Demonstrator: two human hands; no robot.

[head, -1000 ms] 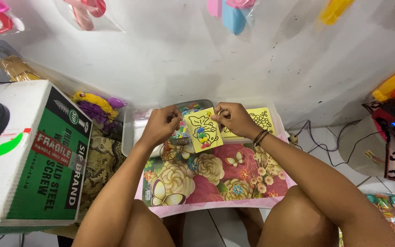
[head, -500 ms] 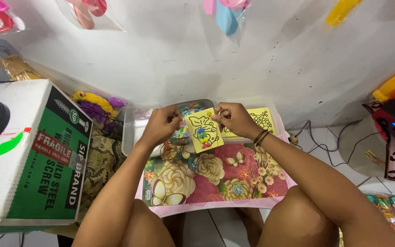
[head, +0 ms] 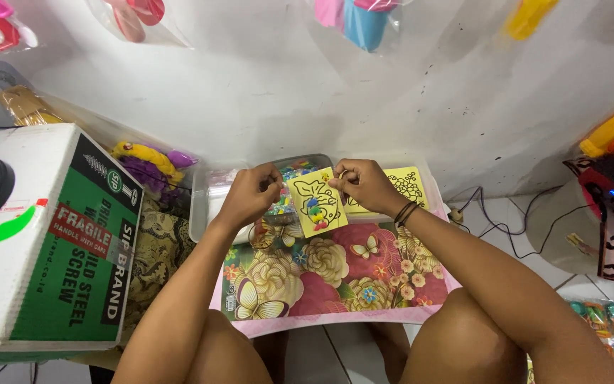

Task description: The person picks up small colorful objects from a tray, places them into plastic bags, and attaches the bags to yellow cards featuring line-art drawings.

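Over floral tray (head: 335, 284) — card (head: 315, 205) between both grips

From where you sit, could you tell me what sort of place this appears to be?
Probably a small home or shop corner where toys are packed. Bagged plastic toys hang on the white wall, a cardboard box stands alongside, and both hands hold a yellow picture card over a flowered board.

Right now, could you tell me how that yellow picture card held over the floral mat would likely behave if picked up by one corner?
The yellow card looks thin yet keeps flat between the left hand and right hand, so it is probably light and fairly stiff. Being flat, it should not roll. Its thinness suggests it could crease under a hard pinch.
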